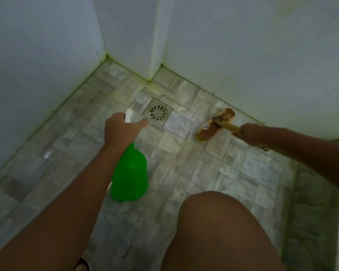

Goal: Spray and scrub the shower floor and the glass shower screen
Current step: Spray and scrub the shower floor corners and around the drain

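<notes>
My left hand (119,128) grips the neck of a green spray bottle (130,175) with a white nozzle (128,115) that points toward the floor drain. My right hand (250,133) holds the yellow handle of a wooden scrub brush (213,125). The brush head rests bristles-down on the grey stone-pattern shower floor (184,153), right of the drain and close to the right wall. The floor looks wet and shiny in places. No glass screen is clearly visible.
A square metal drain (158,111) sits in the floor between the two hands. White tiled walls (37,65) close the corner at left, back and right, with green-yellow grime along the floor joints. My bare knee (223,231) fills the lower middle.
</notes>
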The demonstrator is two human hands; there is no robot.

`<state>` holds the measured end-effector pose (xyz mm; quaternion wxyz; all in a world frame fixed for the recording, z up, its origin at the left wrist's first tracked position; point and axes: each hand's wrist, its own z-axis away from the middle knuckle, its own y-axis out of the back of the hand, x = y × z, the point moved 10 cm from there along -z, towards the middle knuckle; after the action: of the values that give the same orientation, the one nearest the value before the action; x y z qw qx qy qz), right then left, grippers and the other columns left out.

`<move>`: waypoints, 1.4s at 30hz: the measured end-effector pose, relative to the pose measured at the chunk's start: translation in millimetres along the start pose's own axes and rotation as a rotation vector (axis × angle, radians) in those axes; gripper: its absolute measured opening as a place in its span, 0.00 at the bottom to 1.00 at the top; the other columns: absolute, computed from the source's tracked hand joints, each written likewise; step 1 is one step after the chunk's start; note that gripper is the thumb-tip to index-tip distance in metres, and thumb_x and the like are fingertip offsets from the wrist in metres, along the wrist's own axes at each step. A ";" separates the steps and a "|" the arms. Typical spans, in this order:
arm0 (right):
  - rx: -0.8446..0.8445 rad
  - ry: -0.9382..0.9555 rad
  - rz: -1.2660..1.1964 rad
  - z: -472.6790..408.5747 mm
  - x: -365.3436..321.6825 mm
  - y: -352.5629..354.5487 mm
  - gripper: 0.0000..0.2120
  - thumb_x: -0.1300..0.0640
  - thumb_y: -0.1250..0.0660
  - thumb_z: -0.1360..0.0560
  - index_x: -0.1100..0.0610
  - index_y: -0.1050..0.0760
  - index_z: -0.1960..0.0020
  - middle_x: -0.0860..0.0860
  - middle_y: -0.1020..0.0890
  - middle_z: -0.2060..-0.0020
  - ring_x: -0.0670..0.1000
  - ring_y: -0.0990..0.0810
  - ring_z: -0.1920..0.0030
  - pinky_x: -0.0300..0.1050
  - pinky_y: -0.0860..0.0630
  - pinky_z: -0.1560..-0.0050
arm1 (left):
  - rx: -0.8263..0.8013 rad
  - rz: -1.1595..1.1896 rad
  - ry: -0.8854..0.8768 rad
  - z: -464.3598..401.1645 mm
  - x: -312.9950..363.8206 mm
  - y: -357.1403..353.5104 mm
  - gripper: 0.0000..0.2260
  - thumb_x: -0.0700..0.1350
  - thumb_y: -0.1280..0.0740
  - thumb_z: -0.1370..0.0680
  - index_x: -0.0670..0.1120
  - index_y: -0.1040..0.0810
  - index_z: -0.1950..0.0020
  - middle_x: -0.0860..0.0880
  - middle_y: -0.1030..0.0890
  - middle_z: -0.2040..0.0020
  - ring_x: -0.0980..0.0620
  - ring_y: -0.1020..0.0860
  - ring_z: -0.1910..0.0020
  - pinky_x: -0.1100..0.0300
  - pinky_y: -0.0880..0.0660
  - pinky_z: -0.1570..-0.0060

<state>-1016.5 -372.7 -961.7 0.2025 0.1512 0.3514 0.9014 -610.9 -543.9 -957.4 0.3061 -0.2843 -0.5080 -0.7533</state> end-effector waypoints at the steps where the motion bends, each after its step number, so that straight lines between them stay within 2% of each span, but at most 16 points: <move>1: -0.008 -0.020 0.020 -0.8 7.1 7.3 0.26 0.39 0.47 0.18 0.62 0.26 0.48 0.55 0.21 0.62 0.54 0.19 0.65 0.50 0.20 0.59 | 0.008 -0.003 -0.005 -3.2 -1.2 3.1 0.26 0.59 0.21 0.29 0.45 0.31 0.69 0.47 0.25 0.67 0.48 0.26 0.67 0.55 0.33 0.68; 3: -0.010 -0.035 0.057 -9.8 4.1 26.4 0.26 0.39 0.46 0.19 0.63 0.26 0.51 0.57 0.21 0.63 0.56 0.19 0.69 0.50 0.18 0.62 | 0.030 -0.010 -0.002 -7.4 -3.5 7.2 0.25 0.59 0.21 0.29 0.45 0.31 0.69 0.47 0.25 0.67 0.47 0.26 0.66 0.54 0.32 0.65; 6: 0.050 0.037 0.049 -31.4 -37.3 58.5 0.26 0.39 0.45 0.19 0.62 0.28 0.57 0.57 0.21 0.67 0.56 0.21 0.73 0.53 0.18 0.63 | 0.052 -0.023 -0.019 -8.9 -1.9 9.1 0.26 0.60 0.21 0.29 0.46 0.32 0.70 0.48 0.27 0.69 0.49 0.27 0.68 0.54 0.35 0.68; 9: 0.103 0.132 -0.047 -45.2 -104.3 74.4 0.26 0.41 0.46 0.18 0.62 0.30 0.59 0.58 0.23 0.69 0.55 0.24 0.76 0.46 0.24 0.73 | 0.065 -0.024 0.000 -11.0 -8.4 14.2 0.26 0.60 0.21 0.29 0.46 0.32 0.69 0.49 0.27 0.69 0.51 0.28 0.69 0.56 0.35 0.66; 11: 0.125 0.161 -0.111 -51.9 -144.4 81.0 0.25 0.41 0.46 0.18 0.62 0.31 0.60 0.59 0.23 0.69 0.54 0.25 0.79 0.43 0.27 0.75 | 0.077 -0.028 0.006 -14.7 -16.9 22.7 0.25 0.59 0.21 0.29 0.47 0.31 0.69 0.48 0.26 0.68 0.49 0.26 0.67 0.57 0.33 0.63; 14: 0.080 0.160 -0.160 -55.2 -166.0 85.3 0.25 0.41 0.45 0.18 0.63 0.32 0.59 0.59 0.26 0.72 0.52 0.29 0.83 0.41 0.29 0.76 | 0.087 -0.013 -0.004 -14.4 -28.0 36.6 0.24 0.57 0.20 0.28 0.46 0.30 0.69 0.47 0.24 0.68 0.47 0.25 0.66 0.57 0.34 0.69; 16: 0.082 0.165 -0.187 -48.9 -168.0 93.7 0.25 0.42 0.44 0.18 0.63 0.32 0.60 0.59 0.27 0.74 0.52 0.31 0.83 0.40 0.31 0.77 | 0.080 0.009 -0.022 -12.8 -31.8 42.5 0.23 0.57 0.20 0.28 0.44 0.27 0.69 0.45 0.23 0.68 0.47 0.24 0.67 0.57 0.31 0.69; 19: 0.167 0.185 -0.249 -37.2 -188.1 122.4 0.23 0.45 0.46 0.16 0.61 0.32 0.62 0.58 0.28 0.73 0.52 0.31 0.80 0.40 0.32 0.77 | 0.090 0.017 -0.047 -10.8 -33.6 50.7 0.24 0.58 0.20 0.28 0.38 0.22 0.66 0.41 0.20 0.67 0.46 0.24 0.68 0.50 0.25 0.64; 22: 0.191 0.209 -0.282 -42.5 -219.8 143.7 0.23 0.47 0.47 0.16 0.60 0.33 0.63 0.56 0.28 0.73 0.52 0.32 0.79 0.40 0.34 0.75 | 0.086 0.022 -0.032 -9.6 -35.9 53.8 0.26 0.56 0.20 0.28 0.46 0.32 0.71 0.49 0.29 0.72 0.50 0.31 0.72 0.55 0.33 0.67; 25: 0.089 0.182 -0.275 -61.9 -228.3 129.6 0.21 0.43 0.45 0.18 0.60 0.33 0.59 0.56 0.31 0.73 0.50 0.35 0.80 0.39 0.36 0.75 | 0.082 0.019 -0.024 -9.5 -37.4 53.5 0.26 0.56 0.20 0.28 0.47 0.34 0.71 0.50 0.31 0.72 0.51 0.33 0.72 0.57 0.34 0.67; 30: 0.006 0.176 -0.320 -55.0 -233.7 100.7 0.22 0.44 0.47 0.17 0.64 0.31 0.46 0.58 0.27 0.70 0.52 0.31 0.79 0.42 0.31 0.75 | 0.058 -0.006 -0.048 -4.3 -29.0 48.1 0.27 0.54 0.20 0.28 0.46 0.35 0.71 0.50 0.33 0.72 0.52 0.35 0.73 0.57 0.37 0.70; 33: -0.051 0.173 -0.370 -30.3 -227.1 69.2 0.23 0.42 0.46 0.17 0.64 0.32 0.51 0.56 0.30 0.71 0.50 0.32 0.78 0.40 0.33 0.75 | 0.054 -0.010 -0.026 -7.6 -34.7 53.3 0.25 0.52 0.19 0.28 0.45 0.34 0.69 0.49 0.31 0.70 0.51 0.34 0.71 0.56 0.36 0.69; 36: -0.084 0.135 -0.353 -11.0 -209.4 36.5 0.25 0.42 0.45 0.17 0.66 0.30 0.48 0.58 0.27 0.70 0.51 0.30 0.79 0.40 0.30 0.78 | 0.042 -0.039 -0.003 -12.6 -41.1 61.8 0.26 0.50 0.18 0.28 0.45 0.35 0.69 0.49 0.31 0.70 0.51 0.33 0.70 0.56 0.36 0.69; 39: -0.049 0.139 -0.356 -2.6 -202.6 26.2 0.27 0.39 0.45 0.18 0.65 0.29 0.51 0.57 0.26 0.70 0.51 0.30 0.81 0.40 0.30 0.79 | 0.056 -0.060 -0.005 -13.7 -46.3 70.2 0.26 0.51 0.19 0.28 0.45 0.36 0.69 0.48 0.31 0.69 0.49 0.31 0.68 0.57 0.36 0.70; 42: 0.023 0.209 -0.361 7.4 -223.6 37.8 0.25 0.41 0.47 0.17 0.64 0.29 0.52 0.57 0.27 0.70 0.52 0.29 0.79 0.39 0.30 0.81 | 0.114 -0.042 0.011 -15.0 -58.8 85.5 0.25 0.54 0.19 0.28 0.45 0.34 0.68 0.46 0.28 0.67 0.47 0.28 0.65 0.55 0.34 0.69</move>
<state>-828.2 -499.3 -959.3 0.3214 -0.0062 0.4021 0.8573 -510.2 -573.3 -955.1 0.3088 -0.2516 -0.5543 -0.7308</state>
